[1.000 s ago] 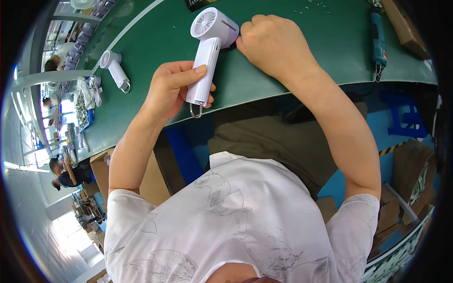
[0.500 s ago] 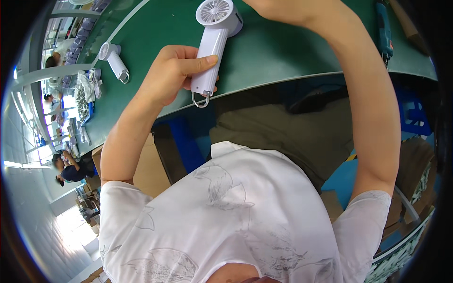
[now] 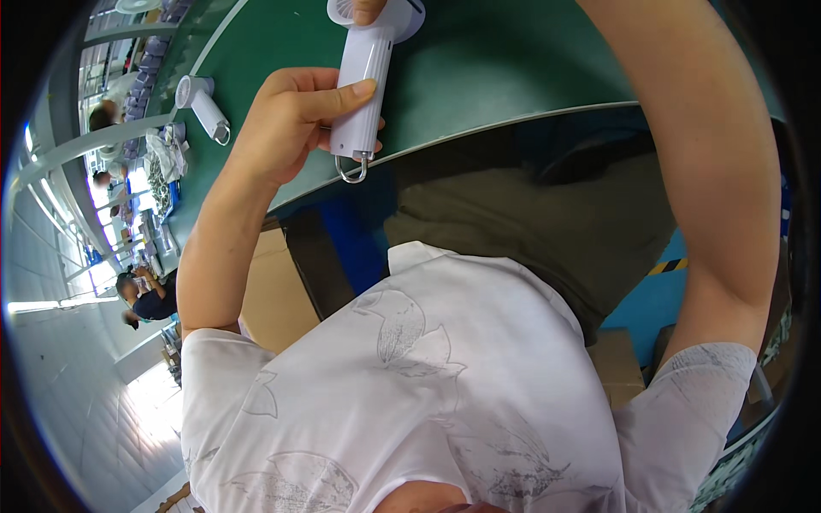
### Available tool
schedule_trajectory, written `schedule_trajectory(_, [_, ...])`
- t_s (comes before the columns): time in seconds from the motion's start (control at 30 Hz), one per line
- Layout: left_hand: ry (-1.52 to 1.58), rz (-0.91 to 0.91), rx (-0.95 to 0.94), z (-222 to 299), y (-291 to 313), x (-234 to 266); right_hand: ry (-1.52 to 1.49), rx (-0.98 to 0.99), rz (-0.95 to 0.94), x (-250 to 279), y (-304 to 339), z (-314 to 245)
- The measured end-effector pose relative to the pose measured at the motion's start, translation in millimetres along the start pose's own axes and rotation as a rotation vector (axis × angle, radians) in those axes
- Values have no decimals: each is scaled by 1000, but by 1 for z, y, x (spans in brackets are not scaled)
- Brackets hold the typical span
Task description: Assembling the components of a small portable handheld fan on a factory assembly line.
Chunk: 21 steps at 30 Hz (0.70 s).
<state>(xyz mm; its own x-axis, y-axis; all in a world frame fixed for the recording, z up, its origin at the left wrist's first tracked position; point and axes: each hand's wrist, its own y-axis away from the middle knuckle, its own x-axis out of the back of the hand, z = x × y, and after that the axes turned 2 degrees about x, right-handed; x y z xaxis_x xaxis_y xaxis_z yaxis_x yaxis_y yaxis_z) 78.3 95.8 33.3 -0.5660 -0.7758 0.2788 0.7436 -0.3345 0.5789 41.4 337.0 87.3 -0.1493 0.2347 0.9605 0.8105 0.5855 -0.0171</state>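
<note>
A white handheld fan (image 3: 363,60) is in my left hand (image 3: 295,107), over the near edge of the green table. The thumb lies across the front of the handle, and other fingertips show behind it. A metal loop (image 3: 351,176) hangs from the handle's lower end. The fan's round head is cut off by the upper edge of the picture. There, a fingertip of my right hand (image 3: 369,10) rests against the head. The rest of that hand is out of view. To the left, a second white fan (image 3: 206,111) of the same kind lies on the table.
The green table (image 3: 505,60) curves across the top, its pale edge close to me. Further left are a pile of white bagged items (image 3: 162,158) and people, one in a dark top (image 3: 158,301). Below the table stand a cardboard box (image 3: 278,286) and a cardboard piece (image 3: 614,368).
The held fan has shifted left and slightly up with my left hand. My right arm has swung outward, and its fingertip now touches the fan head. A teal tool has dropped from sight.
</note>
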Motion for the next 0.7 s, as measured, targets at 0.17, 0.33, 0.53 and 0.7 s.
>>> schedule_trajectory(0.17, [-9,51,39,-7,3,6,215,-252,113,-29,-19,-39])
schedule_trajectory(0.33, [9,24,55,1,3,0,74,-192,-159,19,3,-32])
schedule_trajectory(0.53, [130,36,92,-7,11,-12,58,-58,-195,8,-6,-24])
schedule_trajectory(0.7, [233,45,71,-19,12,-23,-5,0,-130,-2,-20,-12])
